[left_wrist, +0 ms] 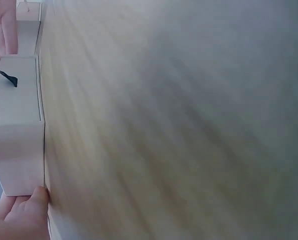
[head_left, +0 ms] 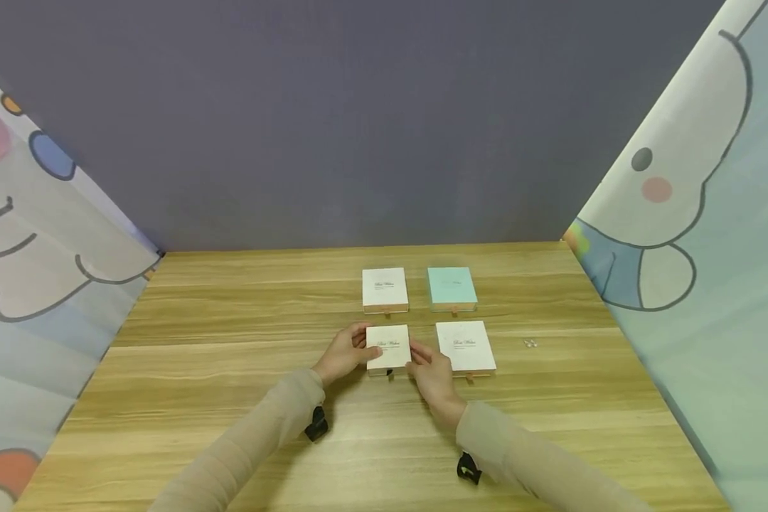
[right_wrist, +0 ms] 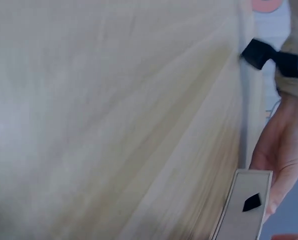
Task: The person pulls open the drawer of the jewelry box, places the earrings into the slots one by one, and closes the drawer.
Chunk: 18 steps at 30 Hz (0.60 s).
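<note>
A small cream gift box (head_left: 389,341) with printed lettering lies on the table between both hands. My left hand (head_left: 347,352) grips its left side, thumb over the top and fingers along the far left edge. My right hand (head_left: 434,373) touches the right side with its fingers fairly straight. A black pull tab shows on the box's front (left_wrist: 16,97) in the left wrist view. In the right wrist view the left hand (right_wrist: 284,150) is seen at the far end of the same box (right_wrist: 244,200).
Behind stand a white box (head_left: 385,286) and a mint-green box (head_left: 451,286). A larger white box (head_left: 466,346) lies just right of my right hand. Small shiny pieces (head_left: 530,343) lie farther right on the wooden table (head_left: 230,320). A dark wall panel (head_left: 371,128) rises behind.
</note>
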{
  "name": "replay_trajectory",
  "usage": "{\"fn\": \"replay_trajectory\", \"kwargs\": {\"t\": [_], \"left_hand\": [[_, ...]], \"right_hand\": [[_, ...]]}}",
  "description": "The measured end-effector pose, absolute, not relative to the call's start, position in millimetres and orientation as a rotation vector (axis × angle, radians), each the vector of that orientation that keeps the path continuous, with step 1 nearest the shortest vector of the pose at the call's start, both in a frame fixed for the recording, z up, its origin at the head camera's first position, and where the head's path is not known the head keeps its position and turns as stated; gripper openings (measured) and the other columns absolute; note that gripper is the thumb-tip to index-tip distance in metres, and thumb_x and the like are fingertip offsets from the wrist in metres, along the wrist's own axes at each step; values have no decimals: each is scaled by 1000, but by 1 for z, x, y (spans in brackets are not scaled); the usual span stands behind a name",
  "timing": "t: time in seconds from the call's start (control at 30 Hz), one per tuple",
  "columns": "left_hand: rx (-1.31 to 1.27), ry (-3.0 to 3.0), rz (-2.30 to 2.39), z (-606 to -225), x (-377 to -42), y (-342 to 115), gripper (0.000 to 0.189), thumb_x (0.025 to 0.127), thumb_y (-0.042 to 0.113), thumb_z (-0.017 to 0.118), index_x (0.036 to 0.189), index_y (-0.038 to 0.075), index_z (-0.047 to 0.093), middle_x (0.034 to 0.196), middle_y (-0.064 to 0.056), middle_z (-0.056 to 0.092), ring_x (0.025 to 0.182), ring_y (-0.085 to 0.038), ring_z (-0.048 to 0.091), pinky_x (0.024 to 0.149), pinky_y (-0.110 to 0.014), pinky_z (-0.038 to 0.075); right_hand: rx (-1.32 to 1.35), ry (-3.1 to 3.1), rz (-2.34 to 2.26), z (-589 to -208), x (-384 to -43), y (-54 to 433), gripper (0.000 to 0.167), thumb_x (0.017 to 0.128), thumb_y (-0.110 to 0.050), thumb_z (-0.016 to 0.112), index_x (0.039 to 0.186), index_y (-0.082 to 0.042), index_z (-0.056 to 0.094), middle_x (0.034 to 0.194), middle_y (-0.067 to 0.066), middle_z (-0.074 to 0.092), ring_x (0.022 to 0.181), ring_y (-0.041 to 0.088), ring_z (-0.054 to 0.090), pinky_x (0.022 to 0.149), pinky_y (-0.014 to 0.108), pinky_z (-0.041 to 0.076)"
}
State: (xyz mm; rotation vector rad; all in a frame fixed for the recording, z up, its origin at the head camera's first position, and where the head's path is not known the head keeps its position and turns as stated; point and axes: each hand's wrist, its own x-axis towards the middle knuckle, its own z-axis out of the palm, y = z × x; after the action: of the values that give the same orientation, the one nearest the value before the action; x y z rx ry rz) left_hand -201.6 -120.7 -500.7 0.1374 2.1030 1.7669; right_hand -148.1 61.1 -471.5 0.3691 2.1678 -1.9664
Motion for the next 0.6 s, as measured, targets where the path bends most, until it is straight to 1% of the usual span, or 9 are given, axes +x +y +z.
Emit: {"fn": "replay_trajectory", "kwargs": {"t": [0.07,0.2,0.3,0.4,0.47,0.53,0.6], "left_hand": [[150,2105,1774,-504,-202,-119,64,83,9,67,136,-5,34,132,-22,45,124,-34,45,104,-40,40],[165,2121,1777,-505,-202,-120,64,83,9,67,136,-6,34,132,-22,46,124,-35,45,104,-41,40],[154,2123,1769,-503,-202,-121,65,83,10,68,136,-5,35,133,-21,45,126,-34,43,105,-40,38],[143,2130,1756,-501,-201,-121,65,83,12,68,137,-3,35,136,-20,43,128,-33,40,107,-41,36],[138,2132,1752,-501,-201,-121,65,83,14,68,137,-2,36,138,-20,41,130,-33,38,108,-41,34],[147,2126,1758,-500,-200,-121,65,83,14,68,137,-2,35,138,-21,40,130,-35,37,108,-43,34],[152,2123,1763,-500,-199,-120,65,83,14,68,137,-2,35,138,-21,40,130,-35,37,108,-43,34]], "right_hand": [[416,2159,-1994,-470,-143,64,38,84,8,52,123,7,53,126,23,53,117,32,52,93,34,49],[516,2116,-2022,-465,-135,65,32,83,9,52,114,10,57,113,23,60,103,29,60,84,29,53],[577,2031,-2026,-462,-129,64,31,82,10,52,113,12,56,107,23,61,93,22,61,80,27,53],[560,1883,-2032,-461,-124,62,33,84,7,51,117,14,51,107,22,59,89,18,60,83,29,53],[523,1767,-2025,-462,-122,61,35,88,3,51,121,15,47,110,22,59,90,17,60,87,31,53],[488,1688,-2003,-464,-121,58,38,91,-5,53,124,12,46,113,21,59,94,17,61,91,33,51],[473,1645,-1996,-467,-122,54,44,91,-15,57,125,11,46,115,21,59,97,18,62,93,34,50]]}}
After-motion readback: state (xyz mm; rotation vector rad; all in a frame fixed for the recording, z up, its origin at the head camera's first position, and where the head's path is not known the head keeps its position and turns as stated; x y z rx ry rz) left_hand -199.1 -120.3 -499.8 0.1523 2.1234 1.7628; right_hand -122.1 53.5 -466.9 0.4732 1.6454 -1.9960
